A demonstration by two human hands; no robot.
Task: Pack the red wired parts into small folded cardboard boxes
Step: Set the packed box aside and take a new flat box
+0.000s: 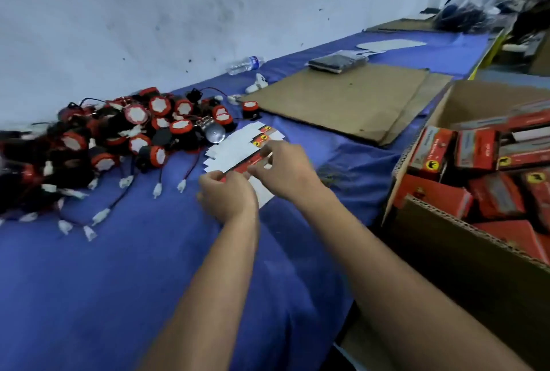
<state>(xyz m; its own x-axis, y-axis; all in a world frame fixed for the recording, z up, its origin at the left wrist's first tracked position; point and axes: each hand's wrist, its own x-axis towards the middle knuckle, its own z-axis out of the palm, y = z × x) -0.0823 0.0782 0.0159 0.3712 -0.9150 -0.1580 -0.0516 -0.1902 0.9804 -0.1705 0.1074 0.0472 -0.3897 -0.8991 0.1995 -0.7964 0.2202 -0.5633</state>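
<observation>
Head view: blue cloth (pixel 148 266) covers the table. Far left, against the pale wall, a tangled heap of red wired parts (pixel 119 135): round red-rimmed bodies with white faces, black backs, thin black and red leads ending in white plugs that trail toward the near edge. A clear plastic bottle (pixel 245 65) lies on its side by the wall. Flat brown cardboard sheets (pixel 342 103) lie mid-table, a dark wrapped packet (pixel 336 62) at their far edge. Right: large corrugated carton (pixel 446 239), open, filled with closed small red boxes (pixel 476 174) bearing yellow round marks.

Centre: fanned stack of flat box blanks (pixel 235 149), white inner faces up, red printed strips showing, just beside the heap. Both hands work over its near end. Left hand (pixel 227 196) grips a red-and-white blank (pixel 242 169) with curled fingers; right hand (pixel 284 168) pinches the same blank's far part, knuckles hiding much of it. The blank sits between the two hands.
</observation>
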